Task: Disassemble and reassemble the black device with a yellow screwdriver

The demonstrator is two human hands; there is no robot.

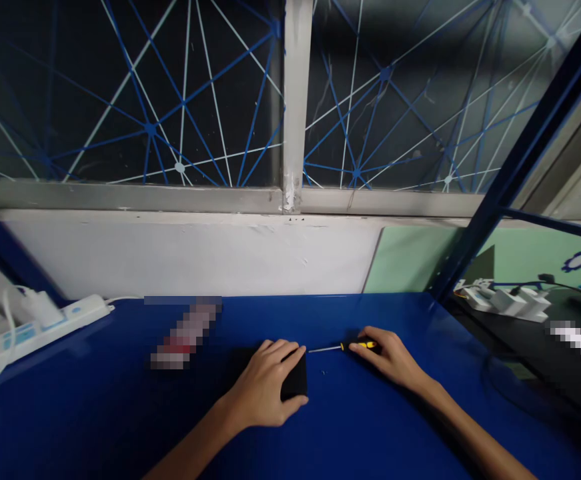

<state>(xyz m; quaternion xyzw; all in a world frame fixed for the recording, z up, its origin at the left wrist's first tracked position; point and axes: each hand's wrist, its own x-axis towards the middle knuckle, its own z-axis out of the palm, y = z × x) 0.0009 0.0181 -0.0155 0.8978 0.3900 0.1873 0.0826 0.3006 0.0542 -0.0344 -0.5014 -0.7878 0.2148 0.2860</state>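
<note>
My left hand (266, 387) lies over a small black object (295, 380) on the blue table (120, 413), fingers curled round its top and thumb under its near edge. To its right, my right hand (389, 357) rests on the table with fingers closed on the yellow-and-black handle of a thin screwdriver (343, 347). The screwdriver's metal shaft points left toward the black object and its tip lies close to that object. A tiny speck, perhaps a screw (323, 372), lies on the table between my hands.
A white power strip (35, 327) with a plugged-in adapter sits at the table's left edge. A blurred-out item (185, 333) lies ahead of my left hand. White adapters and cables (505, 301) sit on the neighbouring desk to the right, beyond a blue frame post (500, 193). A window wall runs behind.
</note>
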